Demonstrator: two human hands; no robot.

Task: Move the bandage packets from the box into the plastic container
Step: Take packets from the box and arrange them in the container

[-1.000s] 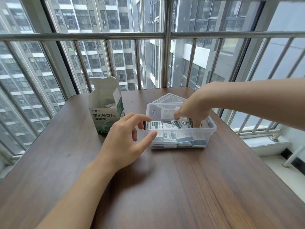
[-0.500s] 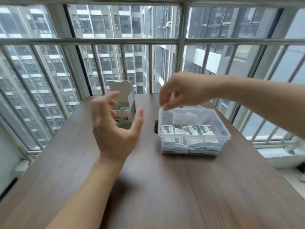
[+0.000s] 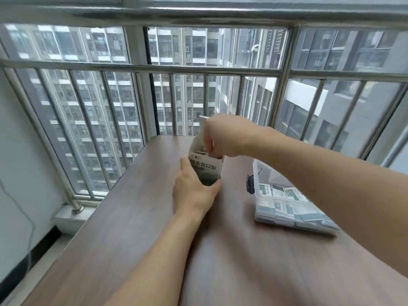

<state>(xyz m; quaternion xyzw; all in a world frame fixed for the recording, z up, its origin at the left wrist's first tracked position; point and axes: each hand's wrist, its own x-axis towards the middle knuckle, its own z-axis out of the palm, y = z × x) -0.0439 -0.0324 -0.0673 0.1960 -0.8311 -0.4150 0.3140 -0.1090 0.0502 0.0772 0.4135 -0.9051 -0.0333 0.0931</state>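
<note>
L hand on box (R hand inside)

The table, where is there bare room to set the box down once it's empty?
Bare wood on the table runs along its left side, between the left hand and the edge by the railing. The box, both hands and the plastic container of bandage packets crowd the middle and right.

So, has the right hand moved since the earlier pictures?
Yes. The right hand left the plastic container and went left to the bandage box, fingers reaching into its open top.
</note>
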